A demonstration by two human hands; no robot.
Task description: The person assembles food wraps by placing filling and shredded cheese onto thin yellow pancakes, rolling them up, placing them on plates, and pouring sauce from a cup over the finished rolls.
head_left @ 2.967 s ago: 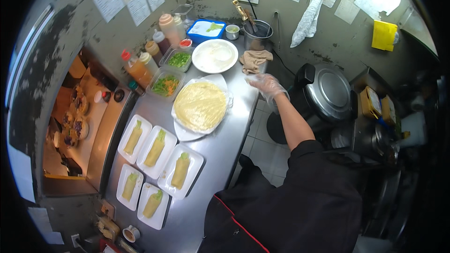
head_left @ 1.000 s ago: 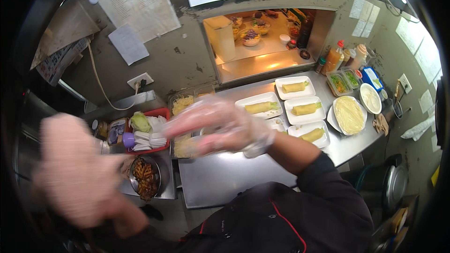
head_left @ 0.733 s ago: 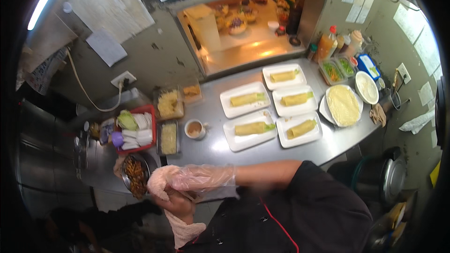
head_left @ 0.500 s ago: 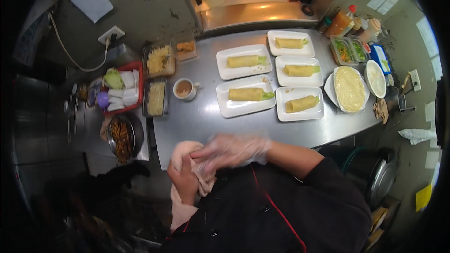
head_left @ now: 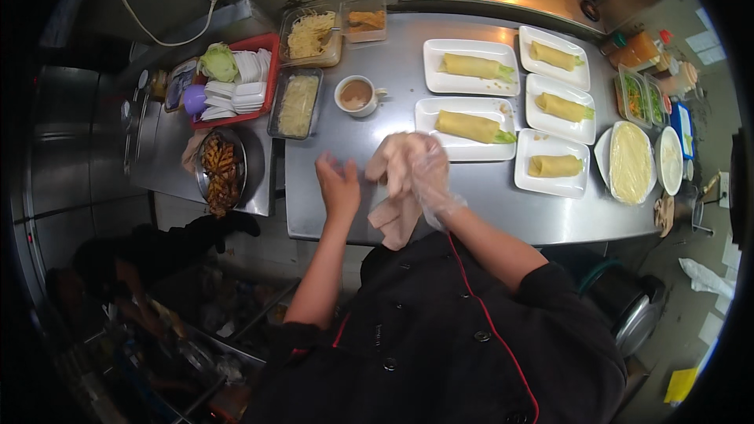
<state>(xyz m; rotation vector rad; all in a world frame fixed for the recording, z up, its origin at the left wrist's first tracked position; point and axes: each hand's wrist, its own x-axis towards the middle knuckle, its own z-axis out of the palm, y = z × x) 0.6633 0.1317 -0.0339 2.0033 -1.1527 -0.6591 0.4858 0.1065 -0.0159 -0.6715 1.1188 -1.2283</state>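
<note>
A pale pink cloth (head_left: 395, 216) is bunched in my right hand (head_left: 428, 169), which wears a clear plastic glove and hangs over the front of the steel counter (head_left: 357, 216). Bare and empty, my left hand (head_left: 339, 186) is raised to the left of the cloth, its fingers apart and slightly blurred. Just beyond the cloth lies a white rectangular plate (head_left: 428, 122) bearing a yellow wrap (head_left: 471, 124) with green leaf showing at one end. Several more such plates with wraps stand behind it and to the right. A cup of brown liquid (head_left: 357, 96) is beyond my left hand.
At left are containers of shredded food (head_left: 312, 38), a red basket (head_left: 272, 82) and a bowl of browned food (head_left: 222, 169). A film-covered yellow stack (head_left: 631, 161) sits at right, near sauce bottles (head_left: 640, 51). Another person in dark clothes (head_left: 173, 247) is at lower left.
My hands have parted and moved forward over the counter. The cloth, earlier wrapped about my left hand, is now in my gloved right hand. The view has shifted too.
</note>
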